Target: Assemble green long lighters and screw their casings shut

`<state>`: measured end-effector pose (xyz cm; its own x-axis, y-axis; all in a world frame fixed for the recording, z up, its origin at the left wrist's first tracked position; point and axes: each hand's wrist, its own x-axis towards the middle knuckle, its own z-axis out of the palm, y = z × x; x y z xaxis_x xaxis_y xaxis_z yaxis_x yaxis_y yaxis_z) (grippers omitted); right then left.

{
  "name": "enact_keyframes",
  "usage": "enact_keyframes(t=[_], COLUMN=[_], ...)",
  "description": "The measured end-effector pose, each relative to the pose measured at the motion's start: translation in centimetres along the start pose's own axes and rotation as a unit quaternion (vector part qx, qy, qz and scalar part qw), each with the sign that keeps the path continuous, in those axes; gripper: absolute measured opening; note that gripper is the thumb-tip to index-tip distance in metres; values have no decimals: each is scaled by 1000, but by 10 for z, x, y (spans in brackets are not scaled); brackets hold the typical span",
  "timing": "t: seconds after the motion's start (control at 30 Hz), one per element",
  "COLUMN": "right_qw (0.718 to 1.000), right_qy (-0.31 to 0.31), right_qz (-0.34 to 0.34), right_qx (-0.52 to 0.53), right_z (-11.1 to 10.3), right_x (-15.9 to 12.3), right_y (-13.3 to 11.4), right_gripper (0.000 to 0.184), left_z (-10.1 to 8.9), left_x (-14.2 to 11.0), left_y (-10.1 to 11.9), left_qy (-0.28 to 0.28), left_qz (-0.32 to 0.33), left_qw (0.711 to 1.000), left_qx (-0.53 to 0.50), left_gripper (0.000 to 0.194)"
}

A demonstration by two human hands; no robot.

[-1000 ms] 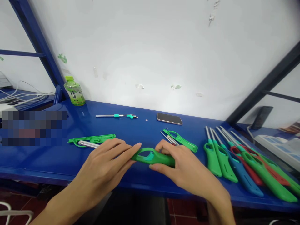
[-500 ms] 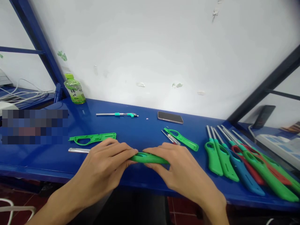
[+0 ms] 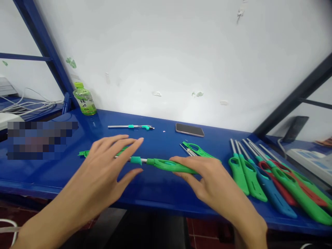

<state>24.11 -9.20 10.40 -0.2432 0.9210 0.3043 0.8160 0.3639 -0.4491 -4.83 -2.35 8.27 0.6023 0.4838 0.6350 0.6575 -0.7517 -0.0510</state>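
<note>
Right hand (image 3: 215, 183): gripping green lighter (image 3: 171, 165) by its handle, steadying it on bench (image 3: 160, 193)
Left hand (image 3: 103, 169): fingers spread, empty, hovering left of lighter
Spare shell (image 3: 199, 151): just behind lighter

Scene was bright and evenly lit, light seemingly from above and in front, washing the white wall (image 3: 181, 52) to a soft glare above the phone (image 3: 190, 129). Blue bench (image 3: 155, 193) showed a pale sheen near the wall and only faint soft shadows under the left hand (image 3: 103, 169) and right hand (image 3: 212, 183). Left hand was slightly motion-blurred, frame edges bowed by wide-angle distortion, and a pixelated block sat left of that hand.
</note>
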Motion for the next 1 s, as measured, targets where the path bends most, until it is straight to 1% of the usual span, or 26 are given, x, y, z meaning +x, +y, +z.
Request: enact_keyframes(t=[0.03, 0.1, 0.13, 0.23, 0.37, 0.47, 0.63, 0.73, 0.83, 0.93, 1.0], right_qw=[1000, 1000, 1000, 1000, 1000, 1000, 1000, 1000, 999, 998, 997], right_qy=[2, 0, -1, -5, -12, -13, -17, -25, -35, -58, -71], right_qz=[2, 5, 5, 5, -1, -4, -3, 2, 3, 8, 10], right_qx=[-1, 0, 2, 4, -3, -2, -7, -9, -4, 17, 26], right_z=[-2, -4, -5, -5, -5, -7, -7, -4, -3, -3, -4], right_x=[-1, -3, -3, -4, -6, -8, -9, -7, -3, 1, 3], right_y=[1, 2, 2, 0, -3, -3, -8, -12, -14, -13, -12], right_gripper=[30, 30, 30, 32, 33, 33, 35, 31, 22, 11, 12], left_z=[-2, -3, -3, -3, 0, 4, 9, 13, 18, 19, 19], left_x=[-1, 0, 1, 3, 0, -7, -7, -1, 4, 6, 6], left_y=[-5, -11, -12, -5, 10, 14, 16, 17, 17, 21, 24], left_qy=[1, -3, -6, -28, -76, -91, -75, -42, -19, -26, -45], left_qz=[-1, 19, 32, 53, 36, 31, 52, 73, 95, 86, 71], left_qw=[1000, 1000, 999, 996, 994, 994, 993, 994, 992, 989, 988], left_qx=[5, -12, -25, -61, -62, -56, -68, -69, -83, -116, -132], left_gripper=[43, 23, 18, 21, 26, 24, 29, 27, 27, 29, 31])
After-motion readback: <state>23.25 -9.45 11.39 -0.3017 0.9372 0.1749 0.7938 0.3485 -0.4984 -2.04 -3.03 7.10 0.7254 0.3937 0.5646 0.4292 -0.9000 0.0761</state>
